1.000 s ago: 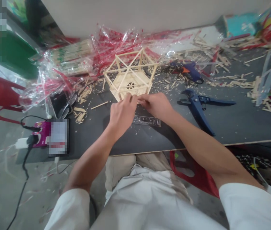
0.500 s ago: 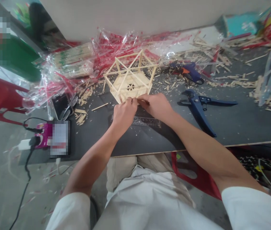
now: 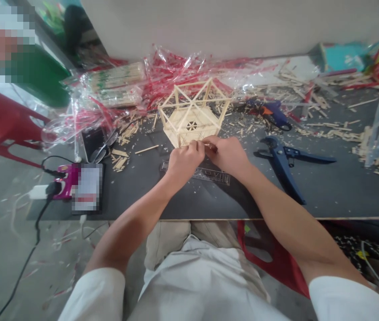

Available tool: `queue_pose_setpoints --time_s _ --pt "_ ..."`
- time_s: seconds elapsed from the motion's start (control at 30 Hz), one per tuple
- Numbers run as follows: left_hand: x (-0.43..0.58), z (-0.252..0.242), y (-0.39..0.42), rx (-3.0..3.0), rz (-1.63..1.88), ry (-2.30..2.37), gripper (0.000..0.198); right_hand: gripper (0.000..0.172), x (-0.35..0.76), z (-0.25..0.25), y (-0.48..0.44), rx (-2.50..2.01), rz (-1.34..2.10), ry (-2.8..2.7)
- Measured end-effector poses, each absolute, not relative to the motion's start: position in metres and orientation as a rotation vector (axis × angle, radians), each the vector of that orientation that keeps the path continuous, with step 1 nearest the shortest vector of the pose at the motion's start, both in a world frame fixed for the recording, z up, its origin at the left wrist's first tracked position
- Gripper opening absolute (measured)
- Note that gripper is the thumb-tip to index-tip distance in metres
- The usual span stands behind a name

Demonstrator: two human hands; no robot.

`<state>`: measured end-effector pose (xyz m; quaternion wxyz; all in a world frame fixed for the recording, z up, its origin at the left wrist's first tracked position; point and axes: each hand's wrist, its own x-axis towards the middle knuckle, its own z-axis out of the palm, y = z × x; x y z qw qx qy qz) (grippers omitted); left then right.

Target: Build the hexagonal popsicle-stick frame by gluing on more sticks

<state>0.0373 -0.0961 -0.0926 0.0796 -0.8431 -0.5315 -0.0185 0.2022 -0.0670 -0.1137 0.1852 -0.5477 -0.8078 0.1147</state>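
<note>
A hexagonal model frame of thin wooden sticks [image 3: 192, 104] stands on the dark tabletop, with a flat slatted base and a small wheel-shaped opening in its floor. My left hand [image 3: 186, 161] is closed at the near edge of this frame, fingers bent over the edge. Beside it, almost touching, my right hand [image 3: 226, 154] is closed in a pinch at the same edge. What lies between the right fingertips is hidden. Just below the hands lies a clear plastic ruler or stencil [image 3: 214, 175], partly covered by the left hand.
Blue cutting pliers [image 3: 285, 165] lie right of my hands, with a blue and orange glue gun [image 3: 274, 113] behind. Bagged sticks [image 3: 118, 80] and red plastic wrappers [image 3: 167, 73] line the back. A phone [image 3: 88, 187] and a pink power strip [image 3: 64, 180] sit left. Stick offcuts [image 3: 333, 131] are scattered about.
The view has shifted, so the bench appears a little further right. Both hands remain closed at the frame's near edge, with only slight finger movement.
</note>
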Motion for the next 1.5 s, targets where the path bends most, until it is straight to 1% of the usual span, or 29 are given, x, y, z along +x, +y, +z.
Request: queue_pose_setpoints --time_s 0.3,0.47,0.83,1.13,1.3,1.5 --pt "0.045 -0.087 -0.113 -2.483 -0.069 -1.602 0.042 0.035 0.203 -0.116 -0.068 -1.545 0.254 -2.369" --pt "0.047 -0.085 -0.124 -2.506 -0.046 -1.540 0.048 0.034 0.206 -0.117 -0.066 -1.516 0.245 -2.406" --pt "0.034 -0.090 -0.111 -2.496 -0.088 -1.626 0.045 0.027 0.206 -0.113 -0.068 -1.519 0.218 -2.306" --pt "0.034 -0.097 -0.107 -2.510 -0.061 -1.583 0.045 0.027 0.205 -0.116 -0.066 -1.521 0.174 -2.391" --pt "0.033 -0.102 -0.107 -2.486 -0.089 -1.571 0.042 0.029 0.204 -0.117 -0.066 -1.541 0.160 -2.405" --pt "0.034 -0.098 -0.107 -2.494 -0.057 -1.625 0.041 0.030 0.203 -0.117 -0.066 -1.548 0.156 -2.400"
